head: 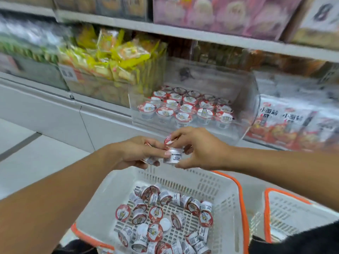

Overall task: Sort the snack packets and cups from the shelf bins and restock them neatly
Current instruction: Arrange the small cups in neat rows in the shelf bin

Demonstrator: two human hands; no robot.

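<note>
Red-lidded cup (172, 156) half hidden between left hand (134, 153) and right hand (199, 148).

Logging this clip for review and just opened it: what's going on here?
A person is restocking small snack cups. Both hands meet above a white basket that holds many loose cups lying at all angles. The left hand holds a few cups, and the right hand pinches one cup between its fingers. Just beyond them, a clear shelf bin already holds rows of upright cups, with room left behind them. A second basket sits to the right.
</note>
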